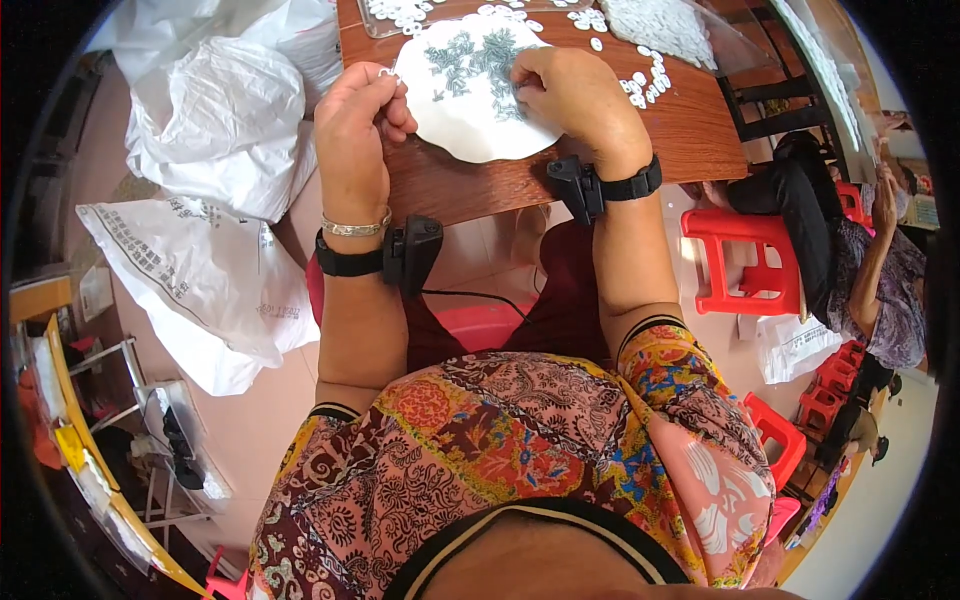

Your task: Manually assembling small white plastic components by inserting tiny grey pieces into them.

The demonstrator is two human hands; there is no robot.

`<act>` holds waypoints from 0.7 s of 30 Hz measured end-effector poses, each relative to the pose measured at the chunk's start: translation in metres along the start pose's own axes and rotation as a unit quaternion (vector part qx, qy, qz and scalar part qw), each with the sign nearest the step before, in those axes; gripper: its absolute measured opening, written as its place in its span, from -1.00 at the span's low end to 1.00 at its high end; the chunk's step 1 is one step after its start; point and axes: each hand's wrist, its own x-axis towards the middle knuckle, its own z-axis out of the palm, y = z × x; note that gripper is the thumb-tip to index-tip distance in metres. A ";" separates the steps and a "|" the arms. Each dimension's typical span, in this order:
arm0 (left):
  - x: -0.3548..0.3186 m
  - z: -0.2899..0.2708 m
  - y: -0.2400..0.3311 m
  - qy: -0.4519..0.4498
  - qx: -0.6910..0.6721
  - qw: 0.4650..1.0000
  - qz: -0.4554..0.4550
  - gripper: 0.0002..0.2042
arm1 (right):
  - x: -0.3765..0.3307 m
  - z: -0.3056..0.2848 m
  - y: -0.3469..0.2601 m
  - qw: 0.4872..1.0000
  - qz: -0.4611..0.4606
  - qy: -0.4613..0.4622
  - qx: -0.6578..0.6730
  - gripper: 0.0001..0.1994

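A white scalloped mat (pixel 480 143) lies at the front of the brown table, with piles of small grey metal pieces (pixel 452 60) on it. At the mat's left edge my left hand (pixel 362 105) is closed in a pinch on a small white ring-like piece (pixel 387 72) held between thumb and forefinger. My right hand (pixel 580 98) reaches over the right side of the mat, its fingertips bent together among the metal pieces. Whatever those fingertips hold is too small to make out.
Small white oval pieces (pixel 657 78) lie scattered on the table (pixel 690 140), and a clear bag (pixel 660 30) of similar pieces rests at the far right. White sacks (pixel 215 120) stand on the left. A red stool (pixel 745 260) is at the right, near another person (pixel 880 270).
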 end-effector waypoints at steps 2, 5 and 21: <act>0.000 0.001 0.000 -0.002 0.002 1.000 0.001 -0.83 | 0.001 0.005 0.003 0.997 -0.026 0.066 -0.012 -0.86; 0.000 0.002 0.000 -0.005 0.004 1.000 0.005 -0.83 | 0.002 0.003 0.003 0.997 -0.024 0.067 -0.001 -0.86; -0.002 0.003 0.000 -0.041 0.054 0.998 -0.018 -0.82 | 0.005 0.012 -0.018 0.999 -0.032 0.009 -0.011 -0.87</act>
